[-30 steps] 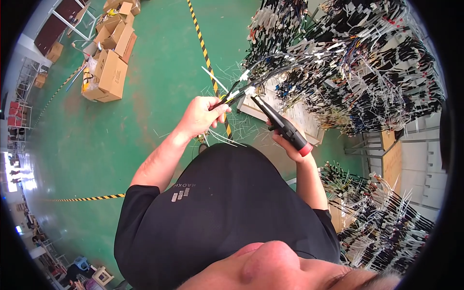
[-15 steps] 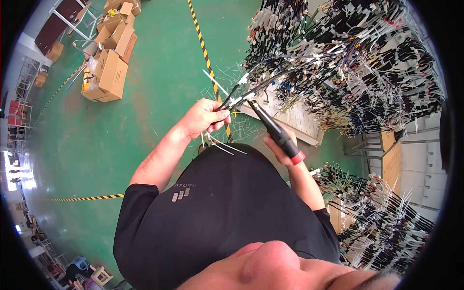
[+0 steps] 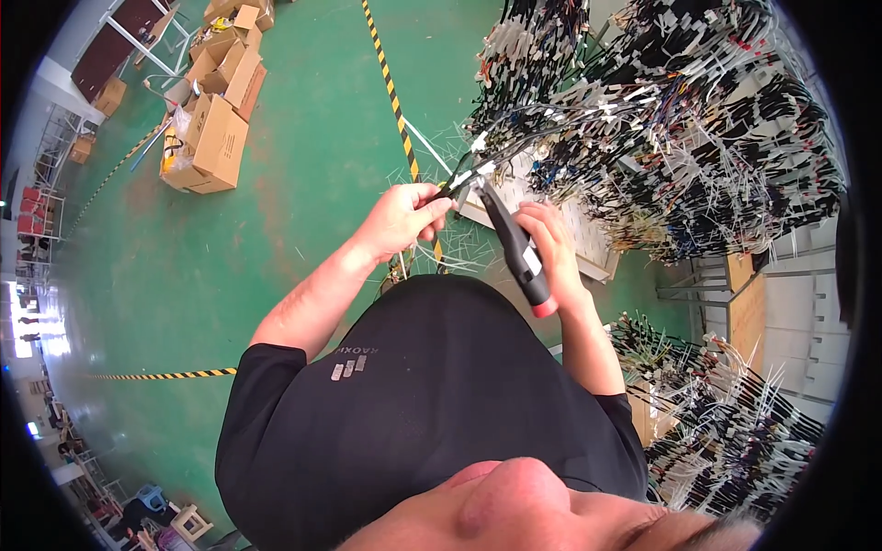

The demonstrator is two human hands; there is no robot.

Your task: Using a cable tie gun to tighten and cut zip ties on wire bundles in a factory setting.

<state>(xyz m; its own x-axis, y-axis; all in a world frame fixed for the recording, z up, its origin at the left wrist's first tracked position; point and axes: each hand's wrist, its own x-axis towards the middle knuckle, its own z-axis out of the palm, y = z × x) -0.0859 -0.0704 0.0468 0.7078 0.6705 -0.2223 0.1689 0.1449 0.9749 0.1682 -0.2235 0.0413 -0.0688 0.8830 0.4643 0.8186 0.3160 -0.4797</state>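
Observation:
My left hand [image 3: 402, 220] pinches a black wire harness [image 3: 467, 174] between thumb and fingers, just in front of my belly. White ties and pale connectors sit along it, and a long white cable tie tail [image 3: 427, 145] sticks out toward the far left. The harness runs up and right to a big mass of wires. My right hand [image 3: 551, 243] is closed round a black handheld cutter [image 3: 514, 243] with a red end cap. Its narrow tip points up and left, close to the white ties on the harness. Whether the tip touches them I cannot tell.
Dense hanging wire harnesses [image 3: 680, 129] fill the far right, above a pale board [image 3: 560, 220]. Another harness bundle [image 3: 735, 432] stands at near right. Cut white tie scraps [image 3: 441, 147] litter the green floor [image 3: 303, 119]. Cardboard boxes [image 3: 216, 142] stand far left, beyond yellow-black floor tape [image 3: 390, 87].
My left hand and the harness have shifted slightly right and away from me. The cutter has turned more upright, its red end moving left, and my right hand's fingers show more.

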